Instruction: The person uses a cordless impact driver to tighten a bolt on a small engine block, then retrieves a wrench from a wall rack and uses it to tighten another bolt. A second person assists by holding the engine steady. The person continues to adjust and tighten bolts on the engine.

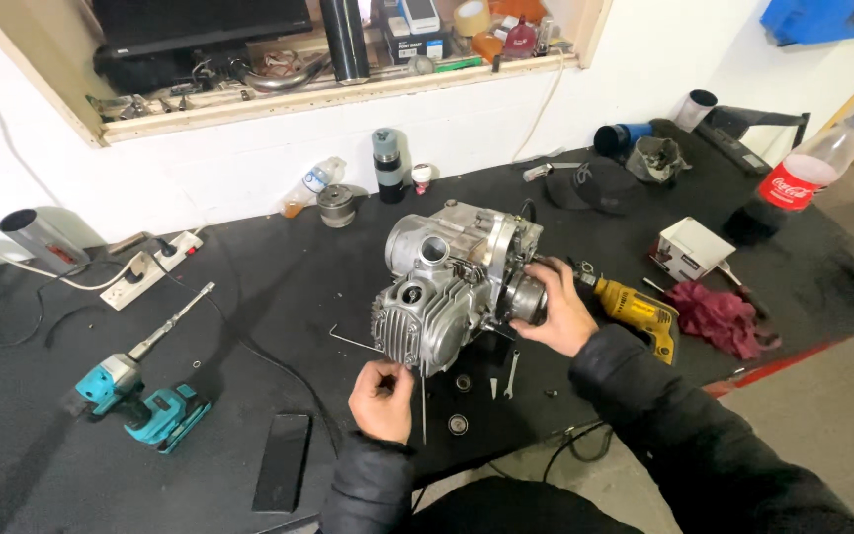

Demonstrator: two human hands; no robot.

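Black matting covers the workbench (279,287), which runs from the left edge to the right of the frame below a white wall and a cluttered window ledge (328,94). Near the middle of the frame the right hand (557,316) is closed around the round side cover of a silver engine (457,282), fingers wrapped on its right end. The left hand (384,399), lower centre, is pinched shut on a small part too tiny to make out, just below the engine's finned cylinder head and touching a thin metal rod (423,405) that hangs down toward the bench's front edge. The engine stands on the mat near that front edge, its bare aluminium casing dull and clean, with an open round port on top. Loose washers and a small wrench (511,374) lie just in front of it, leaving little free mat there. To the right a yellow drill (635,311) lies just behind the right hand, then a red rag (719,316) and a small white box (689,247). Lower left, well apart from the hands, lie a teal power tool (145,400) and a dark phone (282,460), with open mat between them and the engine. A power strip (155,262) sits at the left near the wall.
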